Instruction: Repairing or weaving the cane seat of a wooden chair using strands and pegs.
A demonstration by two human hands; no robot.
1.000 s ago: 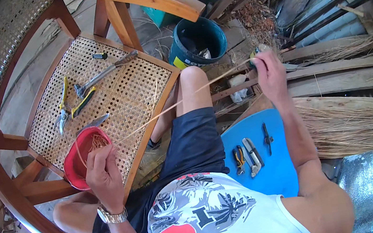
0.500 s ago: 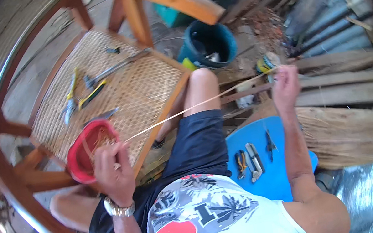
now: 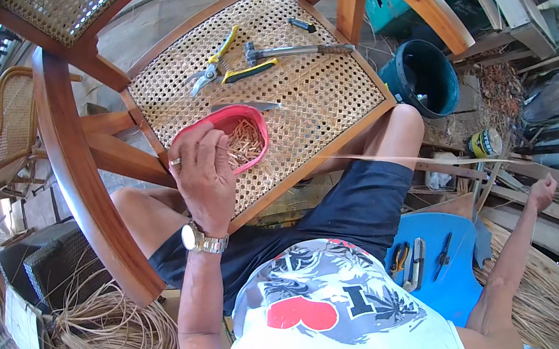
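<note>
Woven cane on the wooden chair seat [image 3: 334,105] bore a hammer [image 3: 297,50] and a red container [image 3: 264,133] of shavings [image 3: 246,143]. Bent over that container's left side, the left hand [image 3: 201,175] had curled fingers, their hold unclear. One pale strip [image 3: 378,157] stretched rightward from near the seat's edge, while the right hand [image 3: 543,194] was out at far right, fingers folded in, whether pinching anything I could not tell

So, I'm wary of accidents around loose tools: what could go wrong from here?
The red bowl of shavings sits near the edge of the cane seat, with the left hand over one end; a bump might tip it. A bare blade lies close beside the bowl, so reaching past it could mean a cut. The hammer reaches the seat's wooden frame with its handle, so it could perhaps be knocked off.
</note>
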